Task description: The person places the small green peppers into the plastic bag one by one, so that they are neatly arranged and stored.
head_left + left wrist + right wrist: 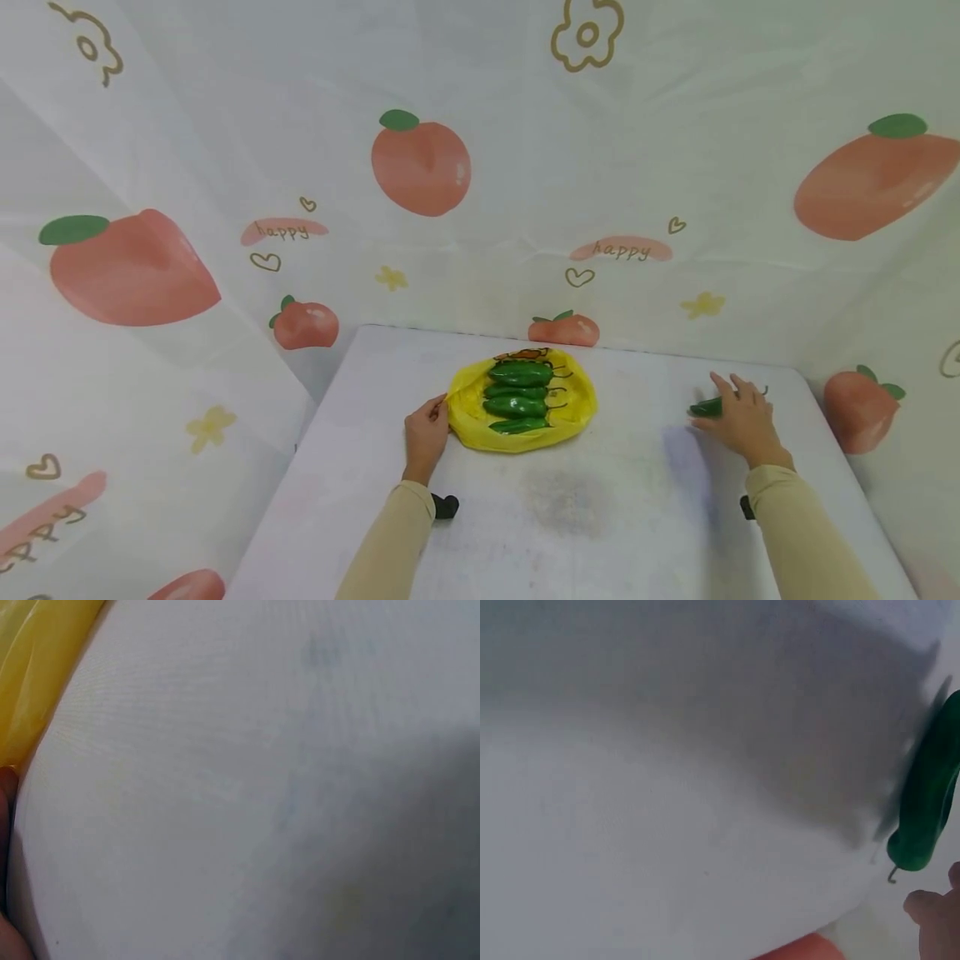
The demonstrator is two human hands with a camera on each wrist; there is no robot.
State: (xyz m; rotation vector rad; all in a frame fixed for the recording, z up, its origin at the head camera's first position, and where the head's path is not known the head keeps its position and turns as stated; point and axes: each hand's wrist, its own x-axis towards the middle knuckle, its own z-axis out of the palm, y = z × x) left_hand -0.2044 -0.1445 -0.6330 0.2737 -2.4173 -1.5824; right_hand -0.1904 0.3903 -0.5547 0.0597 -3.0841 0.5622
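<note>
A yellow plastic bag [577, 412] is spread on the table, and several green peppers [516, 407] lie side by side on it, stems to the right. My left hand [426, 433] pinches the bag's left edge; the left wrist view catches just a strip of the yellow plastic [37, 667] and bits of finger. Far to the right, my right hand [742, 423] is over a single green pepper [707, 407], its fingers spread and partly hiding it. Seen from the right wrist, this pepper [928, 799] has its stem end close to the fingertips [924, 906].
The white table [510, 542] has a greyish smudge in front of the bag. Behind and beside it hangs a pale curtain [480, 267] printed with fruit. Dark wrist mounts [445, 507] show at both sleeves.
</note>
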